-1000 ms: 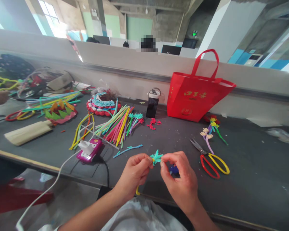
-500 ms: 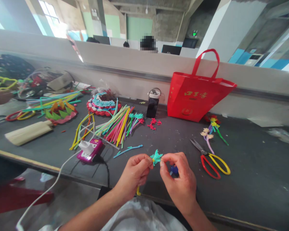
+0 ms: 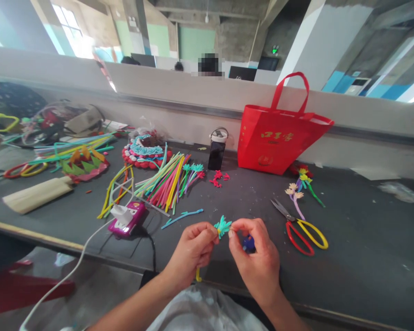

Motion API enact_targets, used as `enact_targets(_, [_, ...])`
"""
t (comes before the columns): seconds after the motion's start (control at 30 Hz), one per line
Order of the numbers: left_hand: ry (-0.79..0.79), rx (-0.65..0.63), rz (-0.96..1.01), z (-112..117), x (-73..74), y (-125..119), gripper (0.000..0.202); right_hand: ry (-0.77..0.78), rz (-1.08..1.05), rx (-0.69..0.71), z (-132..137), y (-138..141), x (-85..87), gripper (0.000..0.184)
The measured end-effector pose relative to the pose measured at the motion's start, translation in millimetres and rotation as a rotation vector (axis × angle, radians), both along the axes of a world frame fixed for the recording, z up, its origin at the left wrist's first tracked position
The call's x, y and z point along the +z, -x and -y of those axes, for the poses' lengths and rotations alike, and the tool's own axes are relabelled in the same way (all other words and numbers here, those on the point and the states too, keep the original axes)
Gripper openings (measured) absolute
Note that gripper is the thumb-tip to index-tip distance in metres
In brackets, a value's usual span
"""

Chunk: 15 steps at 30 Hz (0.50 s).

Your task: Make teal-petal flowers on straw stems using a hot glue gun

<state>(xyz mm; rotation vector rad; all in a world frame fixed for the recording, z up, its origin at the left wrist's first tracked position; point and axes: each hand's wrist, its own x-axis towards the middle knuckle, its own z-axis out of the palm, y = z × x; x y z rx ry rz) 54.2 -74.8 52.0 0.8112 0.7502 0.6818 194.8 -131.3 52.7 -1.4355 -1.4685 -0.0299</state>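
Observation:
Above the table's front edge, a turquoise pipe-cleaner flower [image 3: 222,227] with a yellow spot at its base is between my two hands. My left hand [image 3: 198,243] is closed, thumb and fingers pinching the flower's base; a yellow stem end [image 3: 198,275] pokes out below that hand. My right hand [image 3: 257,250] pinches a petal tip on the flower's right side with thumb and forefinger. Partly hidden behind the right fingers is a small dark blue object [image 3: 249,243]. Scissors [image 3: 298,227] with one red and one yellow handle lie open to the right.
A bundle of pipe cleaners [image 3: 169,184], a blue stem [image 3: 182,218] and red flower pieces [image 3: 219,178] lie ahead. Behind them stand a bottle [image 3: 216,154] and a red bag [image 3: 279,138]. A purple power socket [image 3: 127,220] with a white cord sits left. Finished-looking flowers [image 3: 298,192] lie right.
The view has shifted slightly. Both hands keep their pinch, and the turquoise flower has turned a little, its petals facing more toward me.

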Motion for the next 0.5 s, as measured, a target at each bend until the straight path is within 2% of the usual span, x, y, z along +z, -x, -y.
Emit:
enact_targets(0.3, [0.004,0.044,0.045,-4,-2.0,-2,0.026,-0.005,-0.035,-0.003,1,-5,7.5,0.013])
enact_targets(0.4, [0.050,0.028,0.096,-7,-1.7,-2,0.026,-0.046,-0.104,0.017,11,-10,20.9,0.018])
enact_targets(0.5, [0.114,-0.018,0.170,-9,0.3,-4,0.024,-0.160,-0.171,0.108,29,-13,41.4,0.014])
